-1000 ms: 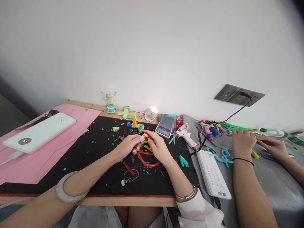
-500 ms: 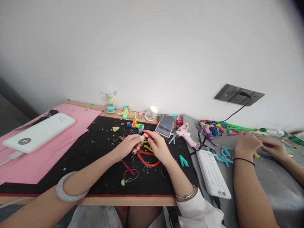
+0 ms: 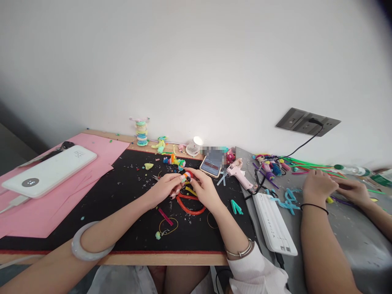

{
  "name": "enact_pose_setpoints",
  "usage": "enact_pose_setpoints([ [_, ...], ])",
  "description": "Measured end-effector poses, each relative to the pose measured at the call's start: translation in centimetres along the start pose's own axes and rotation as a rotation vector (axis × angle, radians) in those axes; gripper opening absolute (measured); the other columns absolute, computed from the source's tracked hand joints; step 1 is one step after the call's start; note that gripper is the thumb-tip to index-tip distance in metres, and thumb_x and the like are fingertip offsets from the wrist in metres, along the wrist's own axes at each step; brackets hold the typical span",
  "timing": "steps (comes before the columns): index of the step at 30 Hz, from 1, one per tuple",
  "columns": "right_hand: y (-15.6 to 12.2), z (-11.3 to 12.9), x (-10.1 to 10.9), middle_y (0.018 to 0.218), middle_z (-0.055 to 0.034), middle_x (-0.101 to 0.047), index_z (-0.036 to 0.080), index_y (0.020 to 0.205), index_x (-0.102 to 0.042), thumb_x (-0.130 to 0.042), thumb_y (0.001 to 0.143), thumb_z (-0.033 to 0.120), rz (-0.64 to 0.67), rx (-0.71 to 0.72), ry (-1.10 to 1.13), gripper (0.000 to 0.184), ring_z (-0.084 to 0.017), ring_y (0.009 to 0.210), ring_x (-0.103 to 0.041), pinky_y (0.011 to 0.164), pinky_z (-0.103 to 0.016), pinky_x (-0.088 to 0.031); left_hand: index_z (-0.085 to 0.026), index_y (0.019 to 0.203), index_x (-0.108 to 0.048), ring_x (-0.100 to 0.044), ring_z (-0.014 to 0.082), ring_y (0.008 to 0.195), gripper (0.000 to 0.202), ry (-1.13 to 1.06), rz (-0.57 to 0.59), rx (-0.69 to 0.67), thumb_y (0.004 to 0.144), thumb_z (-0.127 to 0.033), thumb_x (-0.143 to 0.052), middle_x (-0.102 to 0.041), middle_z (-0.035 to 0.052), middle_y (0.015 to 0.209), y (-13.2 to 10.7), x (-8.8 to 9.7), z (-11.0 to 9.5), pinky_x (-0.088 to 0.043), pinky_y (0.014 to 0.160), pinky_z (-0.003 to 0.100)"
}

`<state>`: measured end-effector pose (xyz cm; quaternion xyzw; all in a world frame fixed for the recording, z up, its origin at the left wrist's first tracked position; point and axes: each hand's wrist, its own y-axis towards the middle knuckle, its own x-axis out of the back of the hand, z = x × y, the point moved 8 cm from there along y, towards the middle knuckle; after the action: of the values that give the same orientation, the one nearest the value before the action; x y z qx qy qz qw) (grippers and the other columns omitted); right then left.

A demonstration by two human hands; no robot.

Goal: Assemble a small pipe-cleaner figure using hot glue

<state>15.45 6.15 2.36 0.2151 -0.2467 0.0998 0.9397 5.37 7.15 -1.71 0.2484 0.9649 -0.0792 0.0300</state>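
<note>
Near the middle of the frame, just above the black mat [image 3: 128, 204], a small orange-and-white craft piece [image 3: 188, 175] is pinched between the fingertips of both hands. The left hand [image 3: 165, 188] comes in from the lower left, forearm stretched diagonally across the mat with a pale bangle [image 3: 87, 249] at the wrist, its fingers curled closed around the left side of the piece. The right hand [image 3: 204, 188] reaches up from the lower centre, a silver bracelet [image 3: 240, 251] and white cuff at the wrist, thumb and fingers closed on the right side of the piece. The piece sits at the meeting point of the two hands, lifted slightly off the mat; its exact shape is too small to tell.

Directly below the hands lies a red loop of fuzzy wire [image 3: 190, 206], with a thin yellow ring [image 3: 168, 225] and a pink strip [image 3: 165, 216] lower down. Just to the upper right sit a phone [image 3: 211, 165] and a pink glue gun [image 3: 240, 173]. A white keyboard [image 3: 274, 224] lies to the right on the tabletop [image 3: 361, 245]. Further right, another person's two hands [image 3: 318, 185] rest among green and blue fuzzy wires. At the left of the frame a white power bank [image 3: 49, 171] lies on pink paper [image 3: 36, 212].
</note>
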Motion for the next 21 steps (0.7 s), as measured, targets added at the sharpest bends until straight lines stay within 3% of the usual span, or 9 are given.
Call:
enact_pose_setpoints([
  [21, -0.04, -0.28, 0.02, 0.105, -0.006, -0.06, 0.022, 0.117, -0.055, -0.042, 0.083, 0.012, -0.017, 0.004, -0.015, 0.037, -0.017, 0.095, -0.055, 0.084, -0.03, -0.044, -0.016, 0.064, -0.046, -0.031, 0.0057, 0.038, 0.034, 0.003, -0.007, 0.014, 0.079, -0.046, -0.049, -0.04, -0.0053, 0.048, 0.05, -0.01, 0.1, -0.025, 0.039, 0.019],
])
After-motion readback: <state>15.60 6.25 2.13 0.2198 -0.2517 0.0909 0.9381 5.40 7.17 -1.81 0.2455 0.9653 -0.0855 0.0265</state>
